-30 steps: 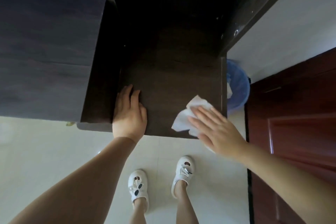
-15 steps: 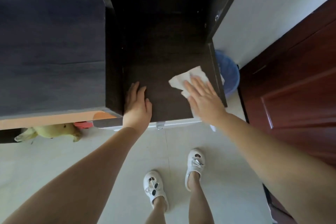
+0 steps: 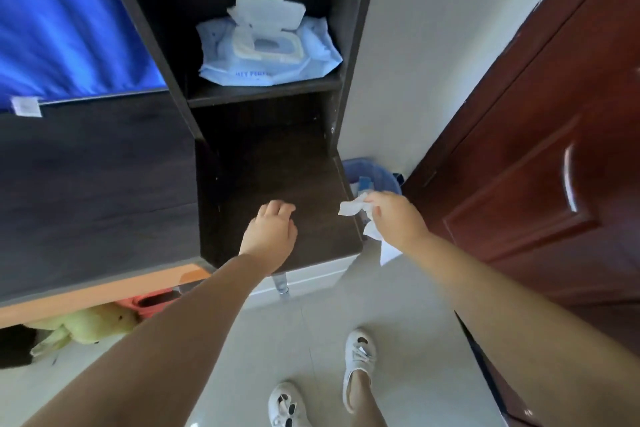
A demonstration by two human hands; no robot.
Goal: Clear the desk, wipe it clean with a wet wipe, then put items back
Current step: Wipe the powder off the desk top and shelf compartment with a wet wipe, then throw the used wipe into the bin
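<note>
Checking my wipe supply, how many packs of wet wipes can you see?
1. The pale blue soft wet wipe pack lies on the dark shelf above the desk, its white flip lid open. Others may be hidden.

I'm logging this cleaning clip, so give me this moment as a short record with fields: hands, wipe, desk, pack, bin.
left hand: over the desk, fingers loosely curled, holding nothing
right hand: grips the wipe at the desk's right edge
wipe: white, crumpled, lifted off the surface
desk: dark wood, nothing lying on it
pack: blue wet-wipe pack on the shelf above, lid flipped open
bin: blue, on the floor right of the desk
</note>
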